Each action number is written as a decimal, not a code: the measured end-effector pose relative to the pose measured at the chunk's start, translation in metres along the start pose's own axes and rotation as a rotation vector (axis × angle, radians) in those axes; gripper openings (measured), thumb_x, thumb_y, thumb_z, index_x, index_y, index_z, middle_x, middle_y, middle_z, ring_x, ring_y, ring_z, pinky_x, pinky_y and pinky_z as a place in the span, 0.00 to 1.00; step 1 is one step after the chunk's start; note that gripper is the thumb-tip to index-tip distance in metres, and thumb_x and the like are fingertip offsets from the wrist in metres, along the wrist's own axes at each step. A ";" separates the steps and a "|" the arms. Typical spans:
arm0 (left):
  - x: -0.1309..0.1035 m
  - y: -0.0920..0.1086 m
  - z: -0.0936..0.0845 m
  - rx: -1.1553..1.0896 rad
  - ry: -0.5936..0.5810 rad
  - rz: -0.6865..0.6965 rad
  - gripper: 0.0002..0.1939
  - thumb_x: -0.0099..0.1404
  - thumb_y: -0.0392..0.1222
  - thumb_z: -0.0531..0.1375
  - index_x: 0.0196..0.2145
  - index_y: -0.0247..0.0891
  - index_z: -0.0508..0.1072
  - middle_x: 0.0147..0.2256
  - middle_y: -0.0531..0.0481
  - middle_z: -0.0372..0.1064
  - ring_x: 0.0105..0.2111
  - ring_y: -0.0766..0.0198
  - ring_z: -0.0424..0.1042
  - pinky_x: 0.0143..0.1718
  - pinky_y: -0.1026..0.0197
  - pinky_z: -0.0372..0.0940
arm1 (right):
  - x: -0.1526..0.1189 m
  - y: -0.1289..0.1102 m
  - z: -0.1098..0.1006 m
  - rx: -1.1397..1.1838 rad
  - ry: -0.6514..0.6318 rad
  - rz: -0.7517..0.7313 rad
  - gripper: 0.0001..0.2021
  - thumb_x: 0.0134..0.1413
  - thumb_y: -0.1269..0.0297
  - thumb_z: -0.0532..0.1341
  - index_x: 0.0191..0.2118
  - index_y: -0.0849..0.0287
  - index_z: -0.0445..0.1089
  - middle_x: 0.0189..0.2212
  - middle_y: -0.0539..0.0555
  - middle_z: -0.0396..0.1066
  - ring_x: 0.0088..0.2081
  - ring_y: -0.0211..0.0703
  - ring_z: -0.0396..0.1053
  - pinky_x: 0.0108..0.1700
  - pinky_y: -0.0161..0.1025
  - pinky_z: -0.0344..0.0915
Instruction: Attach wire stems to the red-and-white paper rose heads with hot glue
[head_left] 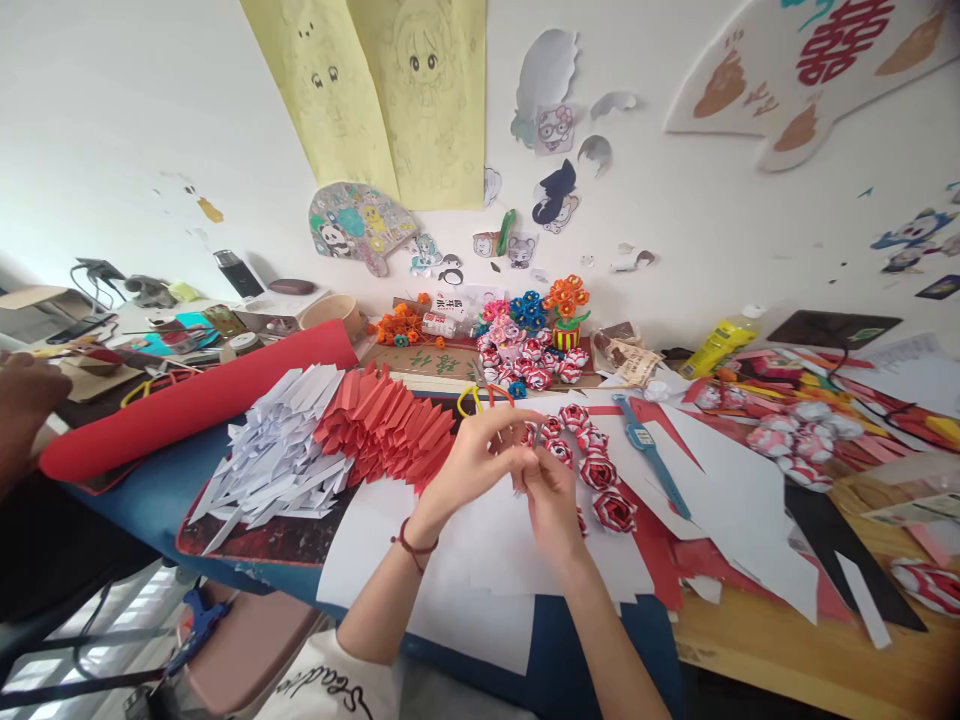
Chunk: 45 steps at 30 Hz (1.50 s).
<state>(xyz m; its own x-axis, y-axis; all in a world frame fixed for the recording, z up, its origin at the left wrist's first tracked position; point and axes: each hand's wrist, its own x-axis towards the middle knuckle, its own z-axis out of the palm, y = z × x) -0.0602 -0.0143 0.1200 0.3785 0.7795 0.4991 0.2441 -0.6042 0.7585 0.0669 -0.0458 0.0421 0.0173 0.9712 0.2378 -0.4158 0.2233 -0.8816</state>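
My left hand (486, 450) and my right hand (553, 495) meet above white paper sheets (480, 560). Both have their fingers pinched together at the same spot. Whatever small thing sits between the fingertips is mostly hidden, and I cannot make it out. Just beyond and to the right of the hands, red-and-white paper flowers (598, 470) lie in rows on the sheets. Left of my left hand is a fanned pile of folded red paper pieces (386, 425). Beside it lies a heap of folded white paper strips (281, 450).
A red paper roll (202, 400) slants across the left. A teal watch (651, 455) lies on white paper at right. Behind stand colourful flowers (529, 310) and a yellow bottle (720, 342). At far left is another person's hand (30, 395). A blue glue gun (196, 625) is below.
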 end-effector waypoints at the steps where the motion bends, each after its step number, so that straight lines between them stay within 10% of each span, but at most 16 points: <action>1: -0.004 0.002 0.000 -0.038 0.011 0.041 0.28 0.65 0.63 0.59 0.46 0.35 0.78 0.28 0.50 0.69 0.25 0.67 0.62 0.27 0.65 0.58 | -0.002 0.005 0.001 -0.023 0.017 -0.005 0.20 0.62 0.52 0.62 0.23 0.58 0.65 0.21 0.47 0.59 0.25 0.36 0.54 0.29 0.38 0.50; 11: -0.018 -0.012 0.012 -0.117 0.077 0.047 0.20 0.70 0.44 0.60 0.21 0.35 0.70 0.21 0.53 0.65 0.23 0.69 0.64 0.27 0.66 0.58 | -0.011 0.023 0.009 -0.177 0.125 -0.060 0.21 0.64 0.51 0.59 0.23 0.58 0.63 0.20 0.46 0.57 0.24 0.35 0.53 0.27 0.37 0.48; 45: -0.024 -0.022 0.029 -0.044 0.029 0.020 0.18 0.73 0.47 0.56 0.28 0.35 0.73 0.23 0.52 0.64 0.25 0.67 0.63 0.29 0.65 0.59 | -0.019 0.041 -0.002 -0.205 0.227 0.002 0.22 0.62 0.47 0.59 0.24 0.59 0.64 0.20 0.47 0.58 0.25 0.36 0.55 0.27 0.36 0.51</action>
<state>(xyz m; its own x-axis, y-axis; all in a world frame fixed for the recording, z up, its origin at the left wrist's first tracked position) -0.0489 -0.0248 0.0792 0.3566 0.7724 0.5255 0.1967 -0.6120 0.7660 0.0515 -0.0550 0.0006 0.2291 0.9603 0.1592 -0.2238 0.2112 -0.9515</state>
